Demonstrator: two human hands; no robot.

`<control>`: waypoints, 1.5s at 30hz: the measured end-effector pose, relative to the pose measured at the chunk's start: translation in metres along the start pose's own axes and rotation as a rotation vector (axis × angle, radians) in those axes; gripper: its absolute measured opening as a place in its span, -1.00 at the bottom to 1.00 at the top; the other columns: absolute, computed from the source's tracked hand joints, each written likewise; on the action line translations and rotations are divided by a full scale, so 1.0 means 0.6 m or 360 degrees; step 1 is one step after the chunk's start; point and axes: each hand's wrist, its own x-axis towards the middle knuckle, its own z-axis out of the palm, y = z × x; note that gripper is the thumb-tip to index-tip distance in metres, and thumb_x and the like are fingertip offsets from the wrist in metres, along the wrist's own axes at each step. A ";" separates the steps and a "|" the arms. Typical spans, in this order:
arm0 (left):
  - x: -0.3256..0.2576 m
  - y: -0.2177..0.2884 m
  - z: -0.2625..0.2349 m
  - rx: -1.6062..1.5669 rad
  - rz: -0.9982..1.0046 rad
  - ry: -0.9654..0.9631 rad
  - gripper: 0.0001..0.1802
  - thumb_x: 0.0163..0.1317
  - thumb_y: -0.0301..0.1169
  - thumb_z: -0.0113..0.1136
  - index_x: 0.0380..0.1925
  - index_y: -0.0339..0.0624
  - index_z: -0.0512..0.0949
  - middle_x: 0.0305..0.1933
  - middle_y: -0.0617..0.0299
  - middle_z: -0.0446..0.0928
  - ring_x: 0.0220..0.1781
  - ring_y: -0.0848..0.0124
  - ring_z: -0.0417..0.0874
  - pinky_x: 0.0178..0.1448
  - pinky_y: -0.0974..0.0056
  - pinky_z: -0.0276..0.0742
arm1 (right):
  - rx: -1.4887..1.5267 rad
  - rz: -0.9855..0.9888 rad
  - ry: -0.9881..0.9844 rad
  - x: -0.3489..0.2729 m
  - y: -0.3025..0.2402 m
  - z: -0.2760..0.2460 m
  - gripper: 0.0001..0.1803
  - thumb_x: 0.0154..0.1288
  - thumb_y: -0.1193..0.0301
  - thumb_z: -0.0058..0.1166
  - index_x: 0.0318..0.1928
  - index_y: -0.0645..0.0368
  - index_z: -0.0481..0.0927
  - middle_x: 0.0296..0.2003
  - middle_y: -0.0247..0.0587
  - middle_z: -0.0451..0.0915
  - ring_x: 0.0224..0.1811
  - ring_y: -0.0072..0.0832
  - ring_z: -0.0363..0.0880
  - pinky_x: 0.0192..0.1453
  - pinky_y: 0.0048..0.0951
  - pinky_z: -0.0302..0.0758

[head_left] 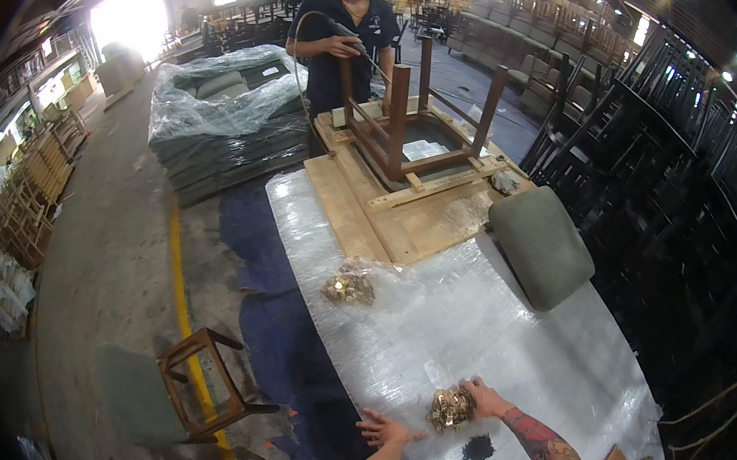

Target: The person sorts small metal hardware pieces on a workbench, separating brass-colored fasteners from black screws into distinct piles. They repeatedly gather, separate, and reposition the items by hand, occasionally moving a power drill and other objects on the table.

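A small heap of shiny brass-coloured metal pieces [451, 409] lies on the plastic-covered table [397, 342] close in front of me. My right hand [489, 398] rests at the heap's right side, fingertips against its edge, and I see nothing gripped in it. To the left of the heap, my left hand [386, 430] is spread low over the table's left edge, with nothing in it. Just below the heap sits a little pile of small black pieces [477, 449], perhaps screws. Farther up the table is a clear plastic bag of similar brass-coloured pieces [349, 287].
Across the table, a person [341, 42] holds a power tool [350, 35] over an upturned wooden chair frame [400, 120] on a wooden board [348, 205]. A grey-green cushion [543, 249] lies at right. Wrapped cushions [230, 128], a chair [211, 387] and stacked black frames [648, 185] surround the table.
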 end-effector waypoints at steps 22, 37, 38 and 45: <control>-0.005 0.001 -0.008 -0.0056 0.0004 0.0010 1.00 -0.56 0.07 0.80 0.41 0.01 -0.86 0.59 -0.32 -0.70 0.68 -0.17 -0.35 0.65 -0.22 -0.15 | 0.0240 0.0152 0.0425 -0.008 0.027 0.060 -0.05 -0.31 0.32 0.62 0.24 -0.03 0.50 0.10 0.09 0.40 0.12 0.04 0.50 0.26 -0.11 0.54; -0.016 0.000 -0.013 -0.0153 0.0018 0.0051 1.01 -0.59 0.04 0.82 0.41 0.09 -0.87 0.59 -0.30 -0.71 0.68 -0.16 -0.32 0.65 -0.20 -0.10 | 0.0244 0.0043 0.0465 0.006 0.043 0.072 -0.32 -0.28 0.36 0.56 0.01 0.04 0.64 -0.13 -0.05 0.60 -0.04 -0.09 0.62 0.09 -0.16 0.60; -0.017 0.001 -0.011 -0.0155 0.0020 0.0051 1.01 -0.59 0.03 0.82 0.41 0.09 -0.87 0.59 -0.30 -0.71 0.68 -0.16 -0.32 0.65 -0.20 -0.10 | 0.0203 0.0033 0.0447 0.006 0.048 0.074 -0.30 -0.29 0.36 0.56 0.02 0.04 0.63 -0.13 -0.05 0.60 -0.04 -0.09 0.62 0.10 -0.16 0.60; -0.003 -0.001 -0.003 -0.0147 0.0009 0.0065 1.02 -0.62 0.02 0.82 0.42 0.08 -0.86 0.60 -0.30 -0.69 0.68 -0.15 -0.31 0.64 -0.20 -0.09 | 0.0342 -0.0133 0.0630 0.002 0.041 0.079 -0.22 -0.27 0.42 0.52 0.13 -0.03 0.58 -0.08 -0.05 0.61 -0.01 -0.07 0.62 0.11 -0.16 0.59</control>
